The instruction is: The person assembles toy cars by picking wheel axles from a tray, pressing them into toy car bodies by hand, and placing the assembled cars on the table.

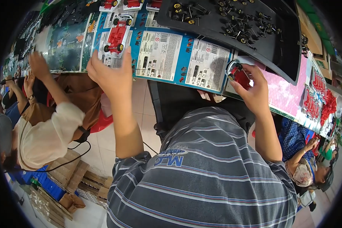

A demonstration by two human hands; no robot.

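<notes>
My right hand pinches a red toy car chassis with black and yellow wheels, at the table's near edge beside a black tray. Part of that chassis is covered by my fingers. On the left, my left hand is spread, its thumb and fingers apart. Just beyond its fingertips lies another red toy car chassis, wheels fitted, on the printed sheets. Nothing shows between the fingers of this hand; whether a fingertip touches the chassis I cannot tell.
The black tray holds many loose wheel-and-axle sets. Printed sheets cover the table. More red chassis lie at the top edge. Red parts are heaped at the far right. A co-worker's arm reaches in on the left; others sit at the right.
</notes>
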